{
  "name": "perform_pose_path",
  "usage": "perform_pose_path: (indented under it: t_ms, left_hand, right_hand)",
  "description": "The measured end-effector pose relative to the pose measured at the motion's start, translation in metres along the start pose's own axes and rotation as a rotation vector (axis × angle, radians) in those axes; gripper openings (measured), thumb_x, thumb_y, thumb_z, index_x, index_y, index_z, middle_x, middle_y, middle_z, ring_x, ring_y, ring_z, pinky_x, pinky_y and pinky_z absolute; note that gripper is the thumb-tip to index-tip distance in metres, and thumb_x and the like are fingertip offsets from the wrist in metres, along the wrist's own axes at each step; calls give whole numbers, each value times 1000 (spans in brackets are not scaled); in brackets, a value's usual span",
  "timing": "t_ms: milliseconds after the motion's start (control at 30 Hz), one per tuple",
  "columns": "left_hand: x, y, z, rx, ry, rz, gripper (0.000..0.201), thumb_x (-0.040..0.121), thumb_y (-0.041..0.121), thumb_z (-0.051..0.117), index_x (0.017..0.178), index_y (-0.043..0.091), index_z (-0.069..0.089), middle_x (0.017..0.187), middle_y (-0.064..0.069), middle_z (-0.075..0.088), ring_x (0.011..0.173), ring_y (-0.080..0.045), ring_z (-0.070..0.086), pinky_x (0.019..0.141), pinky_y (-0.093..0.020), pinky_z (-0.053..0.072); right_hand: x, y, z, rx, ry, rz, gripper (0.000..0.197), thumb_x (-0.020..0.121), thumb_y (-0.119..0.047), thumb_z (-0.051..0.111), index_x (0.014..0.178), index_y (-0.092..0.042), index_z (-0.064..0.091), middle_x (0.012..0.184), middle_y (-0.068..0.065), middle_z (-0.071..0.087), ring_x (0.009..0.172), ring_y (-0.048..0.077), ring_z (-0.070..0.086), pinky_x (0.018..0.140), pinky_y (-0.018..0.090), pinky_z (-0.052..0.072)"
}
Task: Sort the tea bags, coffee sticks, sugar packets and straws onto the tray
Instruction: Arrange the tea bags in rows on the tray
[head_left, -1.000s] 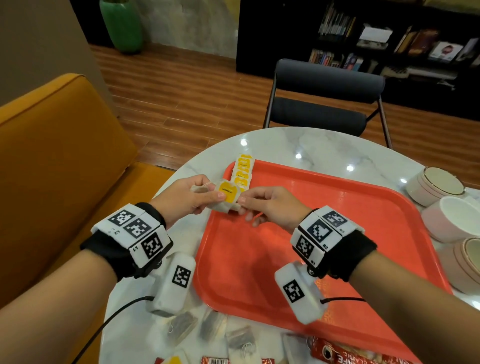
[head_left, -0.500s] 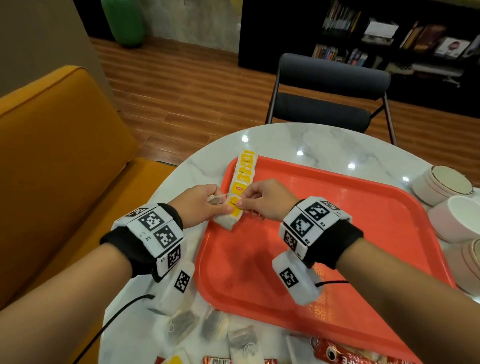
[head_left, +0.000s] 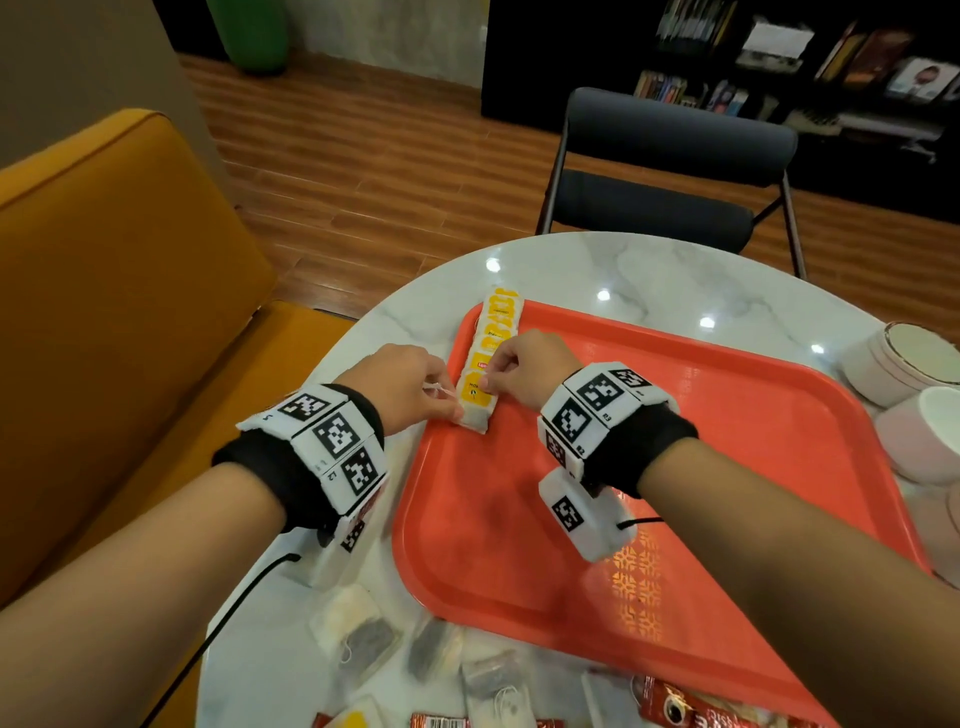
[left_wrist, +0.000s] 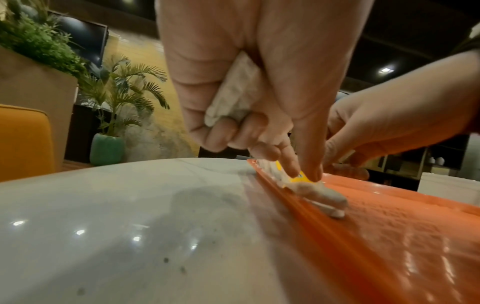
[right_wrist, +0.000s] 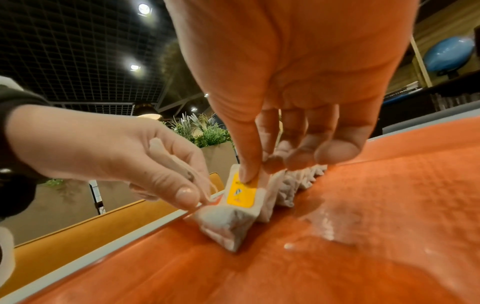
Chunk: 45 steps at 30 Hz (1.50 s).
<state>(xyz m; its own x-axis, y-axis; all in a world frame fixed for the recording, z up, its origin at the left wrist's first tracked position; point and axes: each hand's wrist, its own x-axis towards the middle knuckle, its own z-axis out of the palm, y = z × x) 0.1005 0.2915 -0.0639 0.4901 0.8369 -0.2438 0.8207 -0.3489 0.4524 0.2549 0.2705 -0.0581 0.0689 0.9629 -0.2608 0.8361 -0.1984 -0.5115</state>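
An orange tray (head_left: 675, 467) lies on the marble table. A row of tea bags (head_left: 498, 322) with yellow tags runs along its left rim. The nearest tea bag (head_left: 477, 402) (right_wrist: 228, 222) sits at the row's near end. My right hand (head_left: 488, 379) pinches its yellow tag (right_wrist: 240, 193) between thumb and index finger. My left hand (head_left: 452, 410) touches the bag's left side with its fingertips, its string looped over them. The curled left fingers also hold a second white tea bag (left_wrist: 231, 92) in the palm.
Loose tea bags (head_left: 363, 634) and red coffee sticks (head_left: 691, 712) lie on the table at the near edge. Stacked cups (head_left: 904, 364) stand right of the tray. A dark chair (head_left: 670, 171) is beyond the table, an orange sofa (head_left: 104, 312) to the left.
Both hands have moved forward and down with the tea bag, from above the tray's left rim to the near end of the row, where it now rests on the tray.
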Motion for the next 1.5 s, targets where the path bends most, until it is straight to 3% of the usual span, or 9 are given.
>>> perform_pose_path:
  t_ms: [100, 333, 533, 800, 900, 1067, 1233, 1333, 1500]
  left_hand:
    - [2, 6, 1, 155, -36, 3, 29, 83, 47, 62, 100, 24, 64, 89, 8, 46, 90, -12, 48, 76, -27, 38]
    - [5, 16, 5, 329, 11, -3, 38, 86, 52, 55, 110, 23, 60, 112, 1, 53, 106, -20, 54, 74, -30, 37]
    - [9, 19, 4, 350, 1, -25, 41, 86, 54, 54, 111, 22, 58, 111, 1, 53, 105, -20, 54, 74, -30, 38]
    - [3, 4, -9, -96, 3, -75, 24, 78, 39, 70, 90, 24, 56, 75, 11, 48, 78, -5, 44, 63, -19, 34]
    - [-3, 2, -12, -232, 7, -86, 29, 75, 35, 73, 94, 26, 54, 82, 7, 50, 77, -3, 47, 66, -17, 35]
    - [-12, 8, -12, -291, -42, -67, 33, 78, 24, 72, 101, 26, 47, 69, 6, 52, 55, 0, 46, 45, -8, 36]
    - [-25, 18, -17, -306, -99, -53, 37, 76, 33, 72, 102, 26, 46, 63, 3, 55, 56, -8, 51, 45, -11, 36]
    - [-31, 22, -21, -444, -130, -50, 32, 82, 35, 66, 106, 22, 49, 70, 6, 57, 59, -8, 51, 46, -8, 36]
    - [-39, 26, -30, -924, -196, -134, 30, 96, 38, 40, 94, 13, 57, 75, 0, 61, 56, -12, 46, 54, -22, 32]
  right_hand:
    - [2, -2, -4, -25, 30, 5, 18, 83, -21, 67, 92, -7, 69, 100, 9, 67, 87, 18, 57, 68, 24, 40]
    - [4, -2, -6, -36, 63, 27, 19, 84, -22, 65, 98, -9, 70, 103, 8, 67, 98, 20, 60, 69, 23, 39]
    - [6, 0, -1, -43, 106, 25, 16, 87, -18, 60, 99, -11, 69, 109, 7, 66, 102, 21, 59, 74, 25, 42]
    - [0, 3, -9, -23, 113, -16, 25, 88, -20, 58, 113, -17, 61, 112, 7, 61, 104, 21, 56, 79, 24, 40]
    - [-16, -3, -14, 123, 48, -157, 25, 86, -22, 61, 110, -16, 65, 88, -2, 60, 75, 4, 52, 64, 11, 36]
    - [-35, -14, -9, 267, -77, -218, 29, 82, -27, 67, 108, -12, 67, 71, -13, 53, 55, -6, 50, 58, 7, 36]
    - [-43, -17, -8, 233, -27, -302, 18, 84, -18, 65, 97, -6, 70, 93, 9, 67, 77, 7, 49, 67, 10, 35]
    - [-47, -13, -14, 209, 19, -300, 18, 86, -17, 63, 97, -6, 70, 97, 10, 69, 81, 9, 51, 74, 19, 39]
    - [-54, -5, -27, 241, 73, -337, 19, 85, -20, 63, 95, -6, 72, 70, -16, 60, 61, -7, 52, 61, 6, 36]
